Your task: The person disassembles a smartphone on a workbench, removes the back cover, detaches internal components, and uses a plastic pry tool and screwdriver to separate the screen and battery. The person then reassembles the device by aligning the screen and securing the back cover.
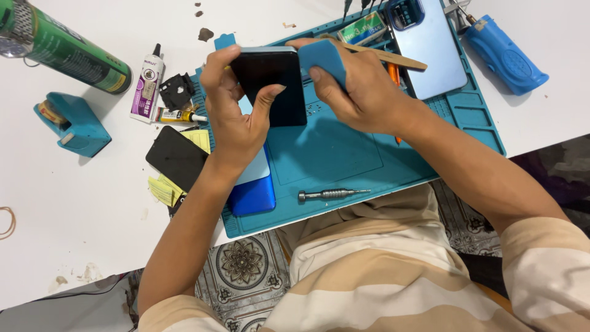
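My left hand (236,114) grips a dark-screened phone (270,83) by its edges, holding it above the teal work mat (332,154). My right hand (362,86) holds a blue sponge block (322,58) against the phone's right edge, and a thin wooden stick (393,58) pokes out from the same hand. Under my left wrist lies a blue phone body (255,193) on the mat's left side.
A light blue phone back (430,52) lies at the mat's far end, a metal screwdriver (332,194) near its front edge. Left of the mat: a glue tube (147,83), black panel (177,157), green can (67,52), teal holder (74,123). A blue tool (507,55) lies right.
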Demonstrator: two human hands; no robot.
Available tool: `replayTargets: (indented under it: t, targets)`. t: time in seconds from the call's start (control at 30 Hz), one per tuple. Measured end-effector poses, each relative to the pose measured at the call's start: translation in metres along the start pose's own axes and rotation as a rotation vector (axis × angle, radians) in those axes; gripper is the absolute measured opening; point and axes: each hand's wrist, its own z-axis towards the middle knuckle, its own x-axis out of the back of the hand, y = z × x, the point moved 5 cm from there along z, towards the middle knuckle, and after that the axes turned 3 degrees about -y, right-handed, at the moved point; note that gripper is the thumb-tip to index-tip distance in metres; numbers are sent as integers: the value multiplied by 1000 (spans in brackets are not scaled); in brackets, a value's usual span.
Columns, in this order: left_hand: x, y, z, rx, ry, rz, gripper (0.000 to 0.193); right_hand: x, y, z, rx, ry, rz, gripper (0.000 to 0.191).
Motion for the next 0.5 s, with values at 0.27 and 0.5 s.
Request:
replayTargets:
  t: [0.27, 0.5]
  targets:
    - [3, -15, -12, 221, 13, -215, 37, -8, -13, -2, 52, 4, -90, 44]
    - [3, -21, -15, 224, 45, -198, 34, -9, -12, -6, 102, -1, -175, 52]
